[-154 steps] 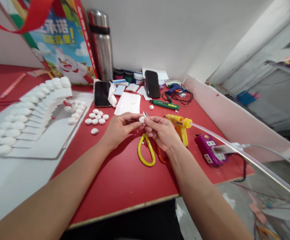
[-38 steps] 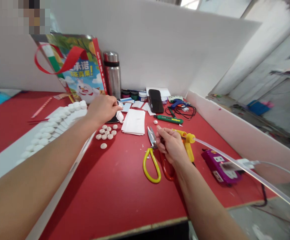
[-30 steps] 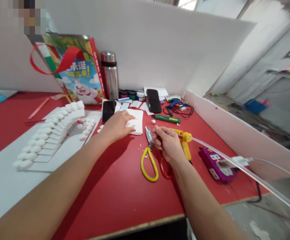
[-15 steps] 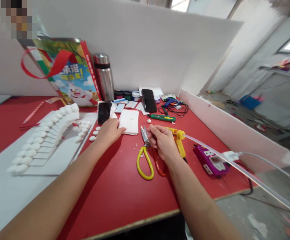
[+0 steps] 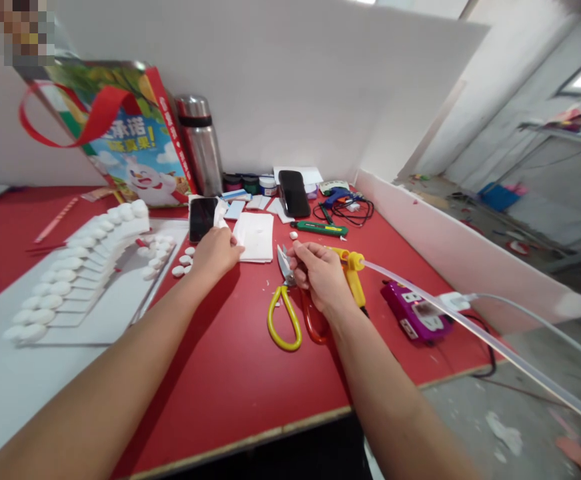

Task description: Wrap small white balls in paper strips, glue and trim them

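My left hand [image 5: 216, 253] is closed beside a stack of white paper [image 5: 254, 235], its fingertips at the stack's left edge. A crumpled white piece [image 5: 221, 212] shows just beyond its knuckles, by a phone with a dark screen [image 5: 203, 219]. What those fingers hold is hidden. My right hand [image 5: 320, 270] is pinched closed over the scissors [image 5: 284, 310], which have one yellow and one red handle. I cannot make out what is in the pinch. A small white pebble-like piece [image 5: 293, 235] lies just past its fingertips.
At left, a curved white model [image 5: 95, 250] edged with white pebble-like pieces stands on a white board [image 5: 0, 393]. A yellow glue gun [image 5: 356, 280] with a long clear stick, a purple power strip [image 5: 415, 313] and a green cutter [image 5: 319, 229] lie right. A steel flask [image 5: 201, 147] stands behind.
My left thumb, stretched out over the paper before, has drawn in against the fingers. My right hand stays pinched near the scissors. The whole view has shifted slightly.
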Available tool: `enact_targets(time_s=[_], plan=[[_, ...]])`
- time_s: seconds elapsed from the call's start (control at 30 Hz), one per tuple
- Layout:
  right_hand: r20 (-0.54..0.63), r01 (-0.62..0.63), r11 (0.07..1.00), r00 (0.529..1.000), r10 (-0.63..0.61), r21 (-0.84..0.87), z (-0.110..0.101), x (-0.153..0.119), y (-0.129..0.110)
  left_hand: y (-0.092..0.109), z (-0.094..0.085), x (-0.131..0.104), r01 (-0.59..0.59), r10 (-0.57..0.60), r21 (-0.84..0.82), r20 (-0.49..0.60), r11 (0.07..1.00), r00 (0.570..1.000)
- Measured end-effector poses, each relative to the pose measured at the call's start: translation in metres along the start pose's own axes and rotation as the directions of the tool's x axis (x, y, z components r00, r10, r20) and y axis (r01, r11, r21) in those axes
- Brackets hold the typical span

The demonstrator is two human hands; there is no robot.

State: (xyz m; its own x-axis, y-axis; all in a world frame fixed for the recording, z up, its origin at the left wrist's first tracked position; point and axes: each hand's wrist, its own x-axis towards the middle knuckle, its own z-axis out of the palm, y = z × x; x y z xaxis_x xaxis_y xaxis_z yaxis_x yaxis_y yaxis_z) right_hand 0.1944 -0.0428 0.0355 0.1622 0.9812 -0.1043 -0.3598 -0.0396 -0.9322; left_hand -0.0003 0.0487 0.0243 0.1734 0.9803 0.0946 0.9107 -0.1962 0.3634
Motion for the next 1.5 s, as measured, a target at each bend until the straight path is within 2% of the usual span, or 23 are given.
enact_targets(time_s=[0.23,0.33,0.43,0.47,0.53,0.6,0.67,0.73,0.87,0.97,1.07,1.17,1.23,1.37,1.5], plan=[[-0.004,0.009,1.0,1.0,-0.009,-0.015,-0.001,0.001,0.002,0.0,-0.001,0.005,0.003,-0.003,-0.061,0.013,0.998,1.0],[0.003,0.011,1.0,1.0,-0.011,-0.01,-0.002,0.0,0.001,0.002,-0.003,0.004,-0.021,0.019,-0.112,-0.021,0.994,1.0],[-0.009,0.001,1.0,1.0,-0.001,-0.018,-0.002,0.0,0.0,0.009,-0.007,0.0,-0.058,0.045,-0.308,-0.049,0.95,0.998],[-0.016,-0.001,1.0,1.0,0.0,-0.021,-0.002,0.0,0.0,0.012,-0.009,-0.002,-0.066,0.055,-0.42,-0.037,0.905,0.998],[-0.027,0.011,1.0,1.0,-0.012,-0.019,-0.002,0.001,0.0,0.019,-0.015,-0.01,-0.039,0.066,-0.697,0.012,0.716,0.998],[-0.032,0.045,0.999,0.998,-0.046,-0.008,-0.003,0.002,0.001,0.024,-0.023,-0.02,0.045,0.167,-0.849,0.155,0.526,0.974],[-0.043,0.094,0.995,0.995,-0.093,0.012,-0.004,0.003,0.002,0.025,-0.03,-0.03,0.136,0.268,-0.884,0.277,0.447,0.923],[-0.081,0.153,0.988,0.985,-0.152,0.017,-0.005,0.005,0.002,0.023,-0.034,-0.039,0.166,0.291,-0.894,0.304,0.416,0.907],[-0.141,0.257,0.96,0.952,-0.272,-0.112,-0.006,0.006,0.005,0.012,-0.03,-0.047,0.121,0.214,-0.949,0.187,0.291,0.959],[-0.064,0.298,0.917,0.943,-0.325,-0.265,-0.005,0.006,0.01,0.006,-0.019,-0.048,0.1,0.076,-0.98,0.114,0.173,0.991],[0.011,0.353,0.881,0.929,-0.369,-0.315,-0.004,0.006,0.016,0.002,-0.007,-0.045,0.085,-0.124,-0.995,0.079,0.048,0.989],[0.023,0.374,0.867,0.921,-0.389,-0.329,-0.006,0.007,0.022,0.0,0.0,-0.042,0.085,-0.189,-0.996,0.089,-0.028,0.978],[0.005,0.378,0.847,0.914,-0.405,-0.374,-0.007,0.005,0.023,-0.001,0.003,-0.041,0.076,-0.177,-0.997,0.08,-0.033,0.981],[-0.018,0.386,0.746,0.883,-0.47,-0.542,0.003,0.001,0.009,-0.004,0.004,-0.043,0.022,-0.081,-0.997,0.016,0.077,0.997],[0.178,0.435,0.68,0.892,-0.417,-0.589,0.027,0.006,-0.018,-0.003,-0.003,-0.048,0.066,0.088,-0.99,0.078,0.128,0.993]])
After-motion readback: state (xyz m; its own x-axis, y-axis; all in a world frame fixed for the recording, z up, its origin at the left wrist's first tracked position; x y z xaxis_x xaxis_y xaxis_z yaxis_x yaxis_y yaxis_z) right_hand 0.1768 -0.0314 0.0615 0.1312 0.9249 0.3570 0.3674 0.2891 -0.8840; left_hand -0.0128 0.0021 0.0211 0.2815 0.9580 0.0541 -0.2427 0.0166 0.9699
